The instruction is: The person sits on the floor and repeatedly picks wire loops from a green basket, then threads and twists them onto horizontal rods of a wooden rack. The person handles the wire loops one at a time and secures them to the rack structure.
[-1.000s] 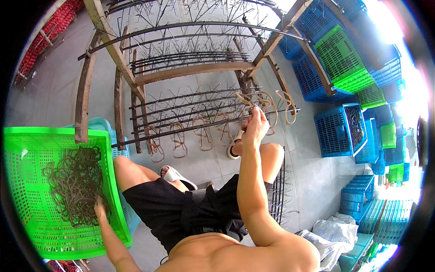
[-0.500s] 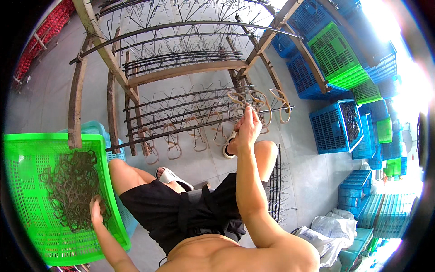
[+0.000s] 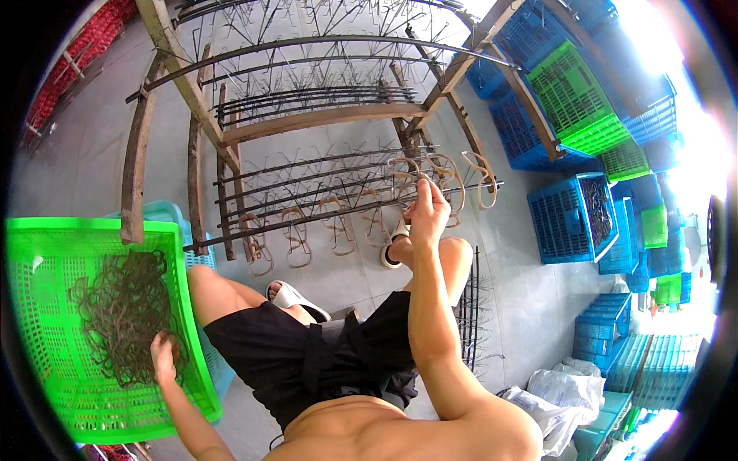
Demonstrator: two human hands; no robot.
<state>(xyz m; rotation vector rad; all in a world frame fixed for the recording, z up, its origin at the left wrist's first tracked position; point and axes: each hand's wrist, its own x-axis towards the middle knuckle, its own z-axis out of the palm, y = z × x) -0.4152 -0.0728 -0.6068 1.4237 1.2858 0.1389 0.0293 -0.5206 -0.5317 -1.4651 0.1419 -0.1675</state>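
Note:
At the lower rack bar, my right hand (image 3: 427, 211) is closed in a pinch on a thin tan loop (image 3: 403, 166), shaped like a rounded frame. Similar tan loops (image 3: 295, 237) hang in a row from hooks along the dark metal bar (image 3: 300, 223). Down at the left, my left hand (image 3: 164, 356) lies at the near right edge of a tangled pile of dark thin loops (image 3: 127, 315). Its fingers curl into the pile, and what they grip is hidden. A bright green perforated basket (image 3: 46, 307) contains that pile.
A wooden rack (image 3: 323, 123) carries tiers of hooked metal bars in front of me. Blue and green crates (image 3: 573, 92) are stacked at the right, one blue crate (image 3: 557, 223) filled with dark pieces. White plastic bags (image 3: 565, 392) lie at the lower right.
My right hand stays pinched at the lower bar, almost unmoved. My left hand keeps its place at the pile. The whole view has shifted slightly.

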